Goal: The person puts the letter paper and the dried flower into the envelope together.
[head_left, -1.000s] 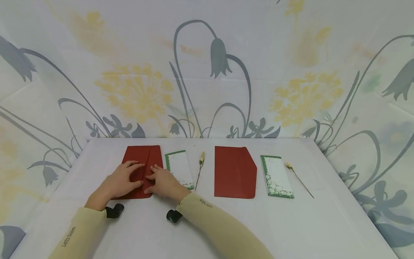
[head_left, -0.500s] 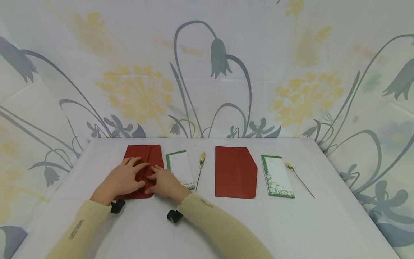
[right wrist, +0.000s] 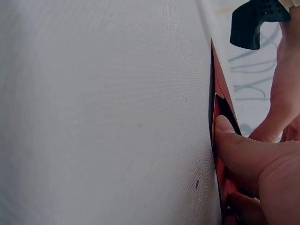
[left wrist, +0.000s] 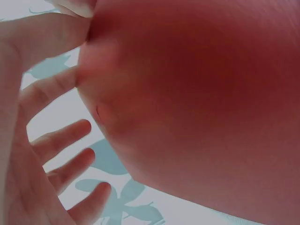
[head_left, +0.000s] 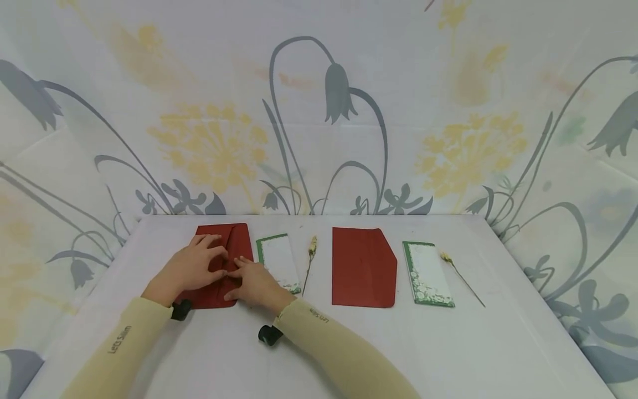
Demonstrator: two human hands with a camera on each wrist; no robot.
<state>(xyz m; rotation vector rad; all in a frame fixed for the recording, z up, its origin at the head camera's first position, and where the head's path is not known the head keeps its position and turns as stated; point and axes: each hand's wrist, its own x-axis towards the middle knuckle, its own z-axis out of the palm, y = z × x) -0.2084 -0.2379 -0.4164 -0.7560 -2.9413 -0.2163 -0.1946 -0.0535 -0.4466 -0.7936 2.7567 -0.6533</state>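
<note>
In the head view a red envelope (head_left: 242,239) lies at the left of the table under both hands. My left hand (head_left: 195,267) bends over it, thumb and index finger at the flap's edge. The left wrist view has the red flap (left wrist: 197,122) raised close to the camera, pinched by the thumb and index finger; the other fingers (left wrist: 63,140) are spread free. My right hand (head_left: 257,281) rests on the envelope's right side, fingers apart. In the right wrist view its thumb (right wrist: 241,150) presses the red paper beside a dark opening; its other fingers are partly hidden.
A white card with green floral border (head_left: 279,263) and a dried flower (head_left: 310,259) lie right of the hands. Farther right are a second red envelope (head_left: 364,269), another bordered card (head_left: 430,274) and another dried flower (head_left: 461,276). A patterned cloth (head_left: 319,111) hangs behind.
My left hand has shifted slightly right and away from me over the envelope, its thumb and index finger drawing closer together at the flap. My right hand has hardly moved.
</note>
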